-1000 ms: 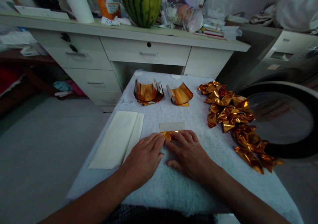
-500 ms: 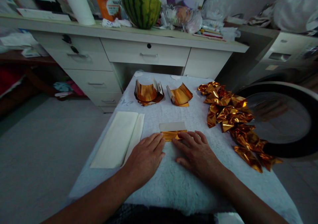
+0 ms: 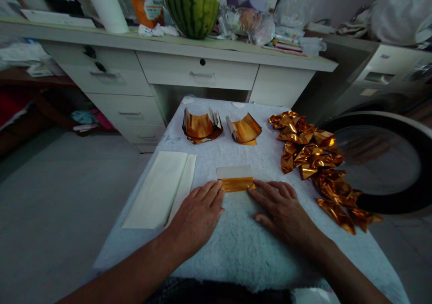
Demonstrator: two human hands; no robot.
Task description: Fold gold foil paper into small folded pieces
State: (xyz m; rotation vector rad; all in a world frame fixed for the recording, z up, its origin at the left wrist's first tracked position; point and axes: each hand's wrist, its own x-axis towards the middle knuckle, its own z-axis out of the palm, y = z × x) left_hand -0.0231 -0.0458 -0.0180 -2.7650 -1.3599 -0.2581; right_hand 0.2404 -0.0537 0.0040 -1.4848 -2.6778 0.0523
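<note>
A strip of folded gold foil paper (image 3: 236,184) lies flat on the cloth-covered table (image 3: 216,254), with a pale grey band (image 3: 234,172) along its far side. My left hand (image 3: 199,209) rests palm down, fingers stretched out, its fingertips on the foil's left end. My right hand (image 3: 280,205) lies with fingers apart, fingertips touching the foil's right end. Left of my left hand is a folded off-white sheet (image 3: 157,191). Two curled stacks of gold foil sheets, a larger one (image 3: 201,126) and a smaller one (image 3: 245,130), stand farther back.
Several folded gold foil pieces (image 3: 312,153) are heaped along the table's right side. Beside them stands a washing machine's open round door (image 3: 388,160). A white counter with drawers (image 3: 199,74) runs behind, holding a cut watermelon (image 3: 192,11) and plastic bags.
My right hand has slid rightward along the foil strip to its right end, uncovering more of it. My left hand has stayed at the left end.
</note>
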